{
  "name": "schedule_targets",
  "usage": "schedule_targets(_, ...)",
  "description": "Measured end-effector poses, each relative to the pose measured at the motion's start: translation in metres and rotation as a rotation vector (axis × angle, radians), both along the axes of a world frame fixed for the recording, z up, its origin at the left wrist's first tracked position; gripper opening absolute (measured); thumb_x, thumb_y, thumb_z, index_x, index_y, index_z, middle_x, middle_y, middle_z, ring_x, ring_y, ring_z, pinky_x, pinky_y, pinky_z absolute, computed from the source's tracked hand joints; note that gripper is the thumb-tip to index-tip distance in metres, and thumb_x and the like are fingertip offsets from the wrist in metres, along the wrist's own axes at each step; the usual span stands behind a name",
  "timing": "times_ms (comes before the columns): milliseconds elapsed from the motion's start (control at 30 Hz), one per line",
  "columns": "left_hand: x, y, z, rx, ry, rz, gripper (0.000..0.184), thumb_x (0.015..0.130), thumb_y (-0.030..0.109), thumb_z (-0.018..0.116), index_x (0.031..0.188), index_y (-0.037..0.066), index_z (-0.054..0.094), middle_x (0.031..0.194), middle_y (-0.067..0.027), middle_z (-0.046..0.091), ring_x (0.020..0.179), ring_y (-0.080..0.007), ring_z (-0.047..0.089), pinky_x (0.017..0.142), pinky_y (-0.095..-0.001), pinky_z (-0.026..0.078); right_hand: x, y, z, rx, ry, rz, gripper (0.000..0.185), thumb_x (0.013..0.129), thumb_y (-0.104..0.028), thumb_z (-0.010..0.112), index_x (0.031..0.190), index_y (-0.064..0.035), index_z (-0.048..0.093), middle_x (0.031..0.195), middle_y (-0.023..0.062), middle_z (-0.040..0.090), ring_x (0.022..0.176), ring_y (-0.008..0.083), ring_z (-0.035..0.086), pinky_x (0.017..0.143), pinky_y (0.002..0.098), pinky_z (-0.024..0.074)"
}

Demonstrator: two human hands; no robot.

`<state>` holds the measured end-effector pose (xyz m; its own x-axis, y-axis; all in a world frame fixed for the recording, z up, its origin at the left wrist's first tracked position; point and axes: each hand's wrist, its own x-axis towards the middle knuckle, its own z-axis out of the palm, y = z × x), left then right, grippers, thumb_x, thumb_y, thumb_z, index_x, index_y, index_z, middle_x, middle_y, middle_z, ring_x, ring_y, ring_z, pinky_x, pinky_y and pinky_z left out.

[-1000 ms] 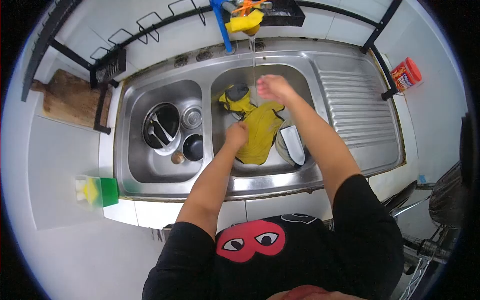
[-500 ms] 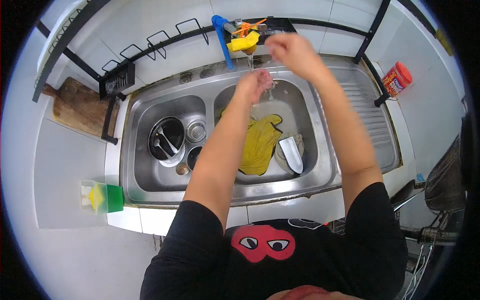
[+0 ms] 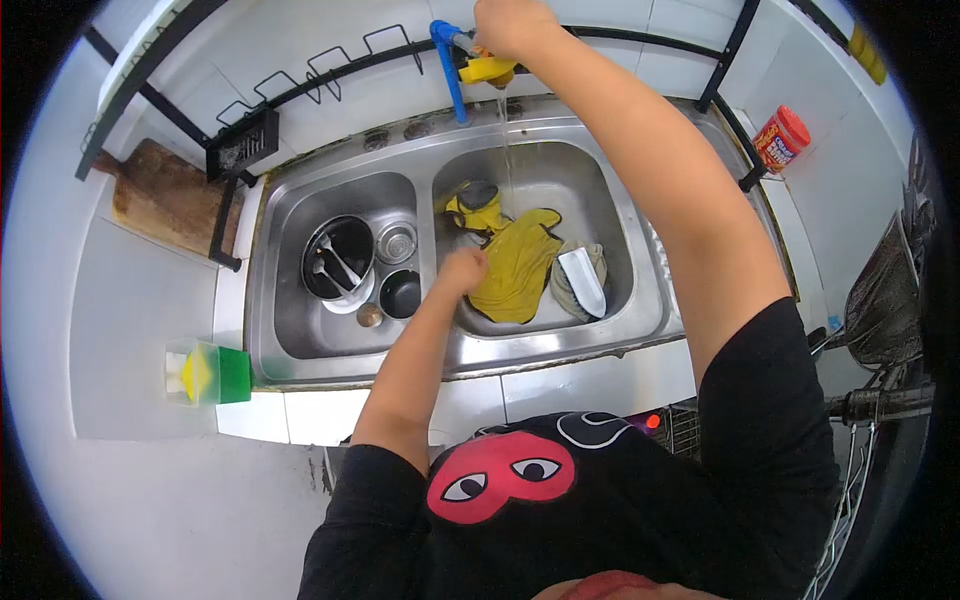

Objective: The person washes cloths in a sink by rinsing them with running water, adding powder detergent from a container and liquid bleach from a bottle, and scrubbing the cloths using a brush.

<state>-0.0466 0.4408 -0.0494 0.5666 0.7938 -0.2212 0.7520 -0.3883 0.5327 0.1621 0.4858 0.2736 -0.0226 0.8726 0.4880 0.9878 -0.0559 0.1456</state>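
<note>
In the right basin, my left hand (image 3: 465,272) is closed at the left edge of a wet yellow cloth garment (image 3: 515,268); whether it grips the fabric is not visible. My right hand (image 3: 512,27) is up at the faucet (image 3: 490,70), its fingers curled over the top and partly hidden. Yellow material and an orange tie are wrapped on the faucet, and water runs from it into the basin. Another yellow and grey piece (image 3: 478,207) lies behind the garment. To its right, a white-backed brush (image 3: 581,282) rests on a greyish cloth (image 3: 597,262).
The left basin (image 3: 290,335) holds a black pan (image 3: 325,285) with cutlery, a small dark pot (image 3: 400,293) and a metal lid (image 3: 397,242). Around the sink are a black rack (image 3: 350,72), a cutting board (image 3: 175,203), a green container (image 3: 234,374) and a red-lidded jar (image 3: 781,139).
My left hand has come down from the water stream to the garment's edge. My right hand, raised beside the faucet half a second ago, has moved left and up onto its top.
</note>
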Motion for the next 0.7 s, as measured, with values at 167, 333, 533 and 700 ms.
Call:
schedule_targets(167,-0.013,-0.02,0.002,-0.005,-0.052,-0.079,0.025,0.077,0.027,0.056,0.093,0.01,0.065,0.092,-0.0161,0.063,0.088,-0.0317,0.06,0.079,-0.0385,0.047,-0.023,0.002,0.018,-0.225,0.283,-0.182,0.035,0.082,-0.03,0.054,0.101,-0.0013,0.061,0.1,0.0194,0.061,0.095,0.0322,0.059,0.08,0.037,0.0471)
schedule_targets(333,-0.011,-0.022,0.002,0.039,-0.02,-0.055,0.027,0.076,0.027,0.054,0.092,0.008,0.065,0.093,-0.0172,0.062,0.089,-0.0338,0.059,0.082,-0.0413,0.046,-0.038,0.005,0.017,-0.248,0.468,-0.22,0.022,0.076,-0.014,0.056,0.095,-0.0045,0.065,0.093,0.0128,0.065,0.087,0.0268,0.063,0.074,0.0371,0.0493)
schedule_targets(533,-0.008,-0.024,0.005,0.015,0.088,-0.105,0.031,0.079,0.031,0.052,0.095,0.008,0.064,0.098,-0.0176,0.061,0.094,-0.0336,0.058,0.084,-0.041,0.045,-0.019,0.002,0.012,-0.15,0.353,-0.171,0.035,0.078,-0.024,0.056,0.106,-0.0035,0.06,0.108,0.0123,0.06,0.101,0.0277,0.058,0.082,0.0391,0.0476)
schedule_targets(700,-0.008,-0.025,-0.01,-0.044,0.133,-0.102,0.03,0.079,0.03,0.052,0.095,0.007,0.064,0.095,-0.0186,0.062,0.091,-0.0344,0.058,0.082,-0.0412,0.046,0.048,-0.074,0.006,0.169,0.52,-0.209,0.036,0.077,-0.034,0.055,0.103,-0.0087,0.06,0.102,0.0128,0.062,0.096,0.0295,0.059,0.08,0.0433,0.047)
